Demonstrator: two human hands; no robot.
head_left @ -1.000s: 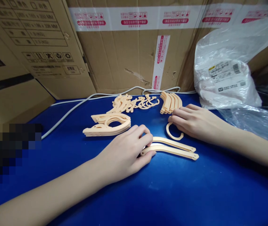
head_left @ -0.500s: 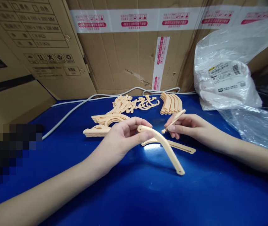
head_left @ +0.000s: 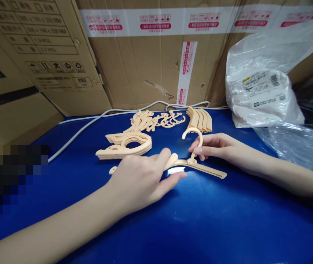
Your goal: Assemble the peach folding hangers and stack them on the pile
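Hook (head_left: 201,138) in right hand (head_left: 214,145); bag (head_left: 261,110), contents unclear

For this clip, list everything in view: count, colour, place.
Hook: 1, cream, between right fingertips, foot at the grooved strip
Grooved strip: 1, cream, on the table below the hook
Second strip: apparently 1, cream, mostly under the left hand
Stacked frames: several, cream, beyond the left hand
Small-part pile: many, cream, back centre
Strip row: several, cream, behind the hook
Cable: count unclear, white, along the back
Bag: 1, white, back right
Clear sheet: 1, transparent, before the bag
Cardboard: several panels, brown, back and left
Tabletop: 1, blue, beneath
Left hand: 1, centre
Right hand: 1, centre right
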